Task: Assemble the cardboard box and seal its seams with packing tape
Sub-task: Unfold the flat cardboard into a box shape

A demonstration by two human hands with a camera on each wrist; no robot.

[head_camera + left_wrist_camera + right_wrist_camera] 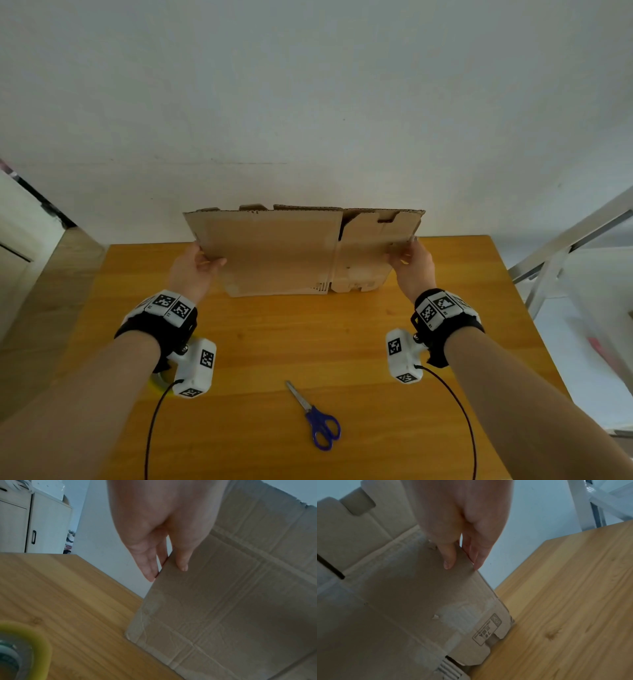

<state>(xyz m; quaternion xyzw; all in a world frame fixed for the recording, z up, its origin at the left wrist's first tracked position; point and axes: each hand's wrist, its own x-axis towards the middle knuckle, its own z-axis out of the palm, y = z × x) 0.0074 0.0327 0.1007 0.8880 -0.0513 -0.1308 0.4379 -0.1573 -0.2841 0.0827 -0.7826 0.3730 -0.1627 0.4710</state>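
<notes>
A flattened brown cardboard box [284, 253] stands tilted on its lower edge at the far side of the wooden table [274, 342]. My left hand [197, 265] pinches its left edge, thumb on the near face, fingers behind, as the left wrist view shows on the box [231, 595] under that hand [164, 540]. My right hand [411, 262] pinches the right edge the same way, seen on the box [402, 595] in the right wrist view under that hand [464, 534]. A yellow-green roll of packing tape [22, 649] lies on the table below my left wrist.
Blue-handled scissors [317, 419] lie shut on the table's near middle. A white wall rises just behind the table. A pale cabinet [25, 524] stands to the left, and a white metal frame [565, 246] to the right. Cables trail from both wrist cameras.
</notes>
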